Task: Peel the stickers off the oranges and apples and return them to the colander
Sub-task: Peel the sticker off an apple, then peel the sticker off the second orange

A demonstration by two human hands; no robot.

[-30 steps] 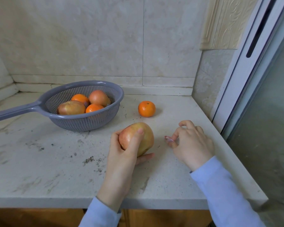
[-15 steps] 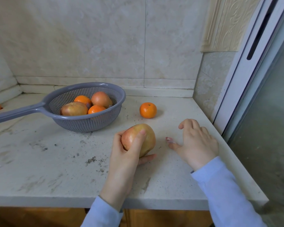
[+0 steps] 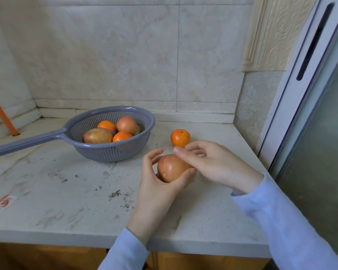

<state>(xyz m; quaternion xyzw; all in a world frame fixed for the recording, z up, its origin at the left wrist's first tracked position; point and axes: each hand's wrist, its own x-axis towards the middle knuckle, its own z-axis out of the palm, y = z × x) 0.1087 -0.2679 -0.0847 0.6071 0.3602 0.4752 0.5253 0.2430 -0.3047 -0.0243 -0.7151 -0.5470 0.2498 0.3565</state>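
My left hand [image 3: 156,184] grips a red-yellow apple [image 3: 171,168] just above the counter, thumb under it and fingers curled behind. My right hand [image 3: 209,162] lies over the apple's right top, its fingers touching the skin; I cannot tell whether it pinches anything. A loose orange [image 3: 180,137] sits on the counter just behind the hands. The grey colander [image 3: 146,118] with a long handle stands to the left and holds two apples [image 3: 98,135] and two oranges [image 3: 122,136].
The pale stone counter [image 3: 66,191] carries dark crumbs near its middle. A red and white scrap [image 3: 2,203] lies at the left edge. An orange hose [image 3: 0,112] leans at the far left wall. A white sliding door frame [image 3: 293,78] bounds the right side.
My right hand left the counter and came over onto the apple. My left hand turned the apple and shifted it slightly right. The view tilted upward.
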